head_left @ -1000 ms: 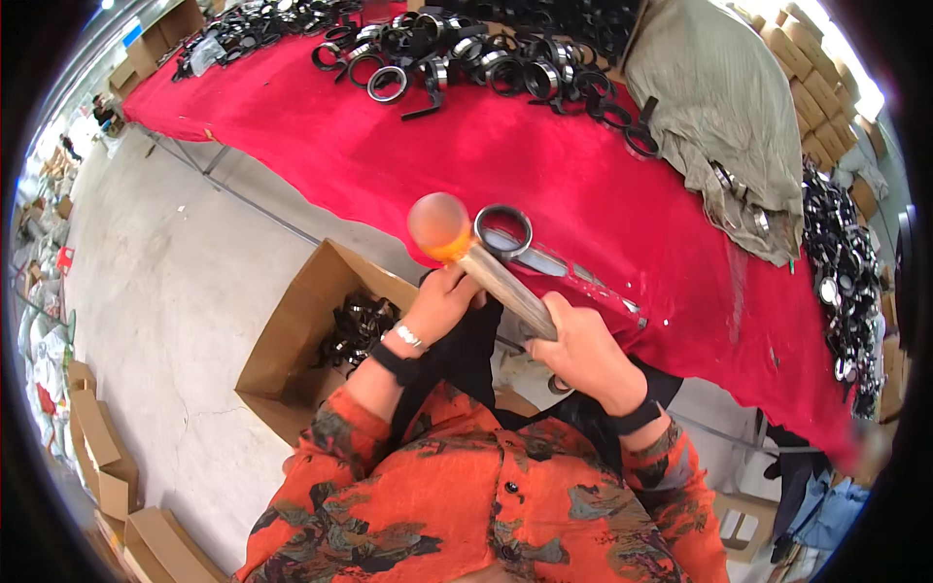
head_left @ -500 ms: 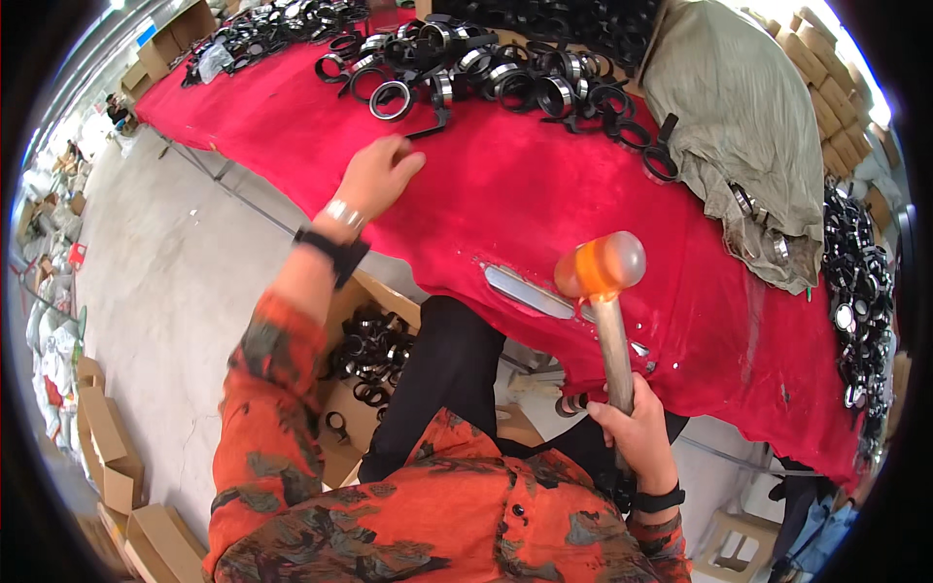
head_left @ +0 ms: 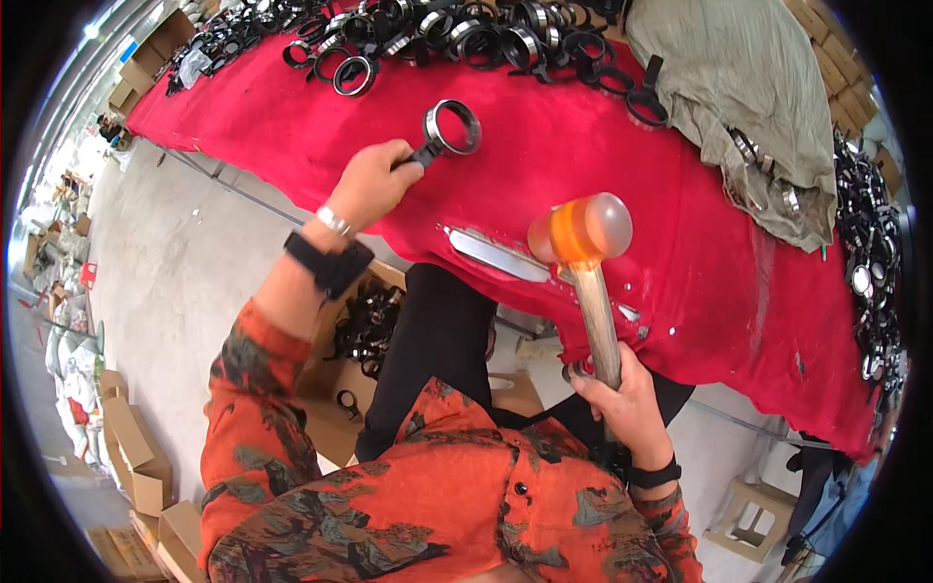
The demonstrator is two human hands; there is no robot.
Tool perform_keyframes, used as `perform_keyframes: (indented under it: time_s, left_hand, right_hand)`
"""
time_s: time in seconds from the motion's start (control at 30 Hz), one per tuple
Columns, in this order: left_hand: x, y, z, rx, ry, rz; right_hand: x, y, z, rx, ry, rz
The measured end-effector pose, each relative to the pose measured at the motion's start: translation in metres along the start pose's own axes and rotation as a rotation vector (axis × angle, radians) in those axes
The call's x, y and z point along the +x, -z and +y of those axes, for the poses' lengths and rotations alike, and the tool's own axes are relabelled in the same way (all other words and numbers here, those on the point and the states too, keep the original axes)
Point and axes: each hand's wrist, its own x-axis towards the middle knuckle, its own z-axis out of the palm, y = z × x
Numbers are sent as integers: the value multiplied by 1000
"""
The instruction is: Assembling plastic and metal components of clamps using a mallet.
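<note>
Pinched in my left hand (head_left: 374, 183) is a ring-shaped part (head_left: 429, 143) by its short black stem; its ring has a shiny metal inner band and stands tilted above the red cloth (head_left: 330, 126). My right hand (head_left: 632, 408) grips the wooden handle of a mallet (head_left: 581, 233), whose head is orange with a clear, rounded face pointing up and to the right. Beneath the mallet head, a flat metal strip (head_left: 498, 256) lies at the table's near edge, showing through the cloth. Similar black and silver rings (head_left: 476, 44) are heaped at the far side.
A grey-green cloth (head_left: 739, 107) covers part of the pile at the right. Beside my left leg, an open cardboard box (head_left: 326, 423) on the floor holds several ring parts. More cardboard boxes (head_left: 141, 442) stand at the far left, and a beige stool (head_left: 746, 522) at lower right.
My left hand has lifted a ring part off the near edge of the pile. The mallet stays in my right hand, raised at much the same spot. The view has shifted slightly.
</note>
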Motion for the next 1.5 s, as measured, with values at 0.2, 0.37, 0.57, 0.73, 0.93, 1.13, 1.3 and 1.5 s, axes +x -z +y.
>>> perform_keyframes:
  time_s: [0.2,0.37,0.57,0.73,0.93,1.13,1.3,1.5]
  left_hand:
    - [-87,-50,31,-867,116,-242]
    - [-100,-98,17,-893,15,-133]
    - [-111,-117,12,-950,30,-173]
    - [-114,-120,6,-908,-11,-123]
    - [-114,-121,10,-854,-17,-99]
    - [-114,-123,6,-836,-13,-60]
    - [-111,-128,9,-801,-108,-1]
    - [-112,-125,8,-768,-64,47]
  right_hand:
    - [-4,-2,-10,83,-13,-13]
    - [-16,-5,-30,114,86,117]
    - [-20,-14,-67,-7,334,238]
    - [-11,-32,-94,-78,313,169]
    - [40,-27,-58,-508,266,129]
    - [23,-26,-110,-326,134,129]
    - [42,-33,-67,-822,458,174]
    - [15,-41,-110,-692,322,35]
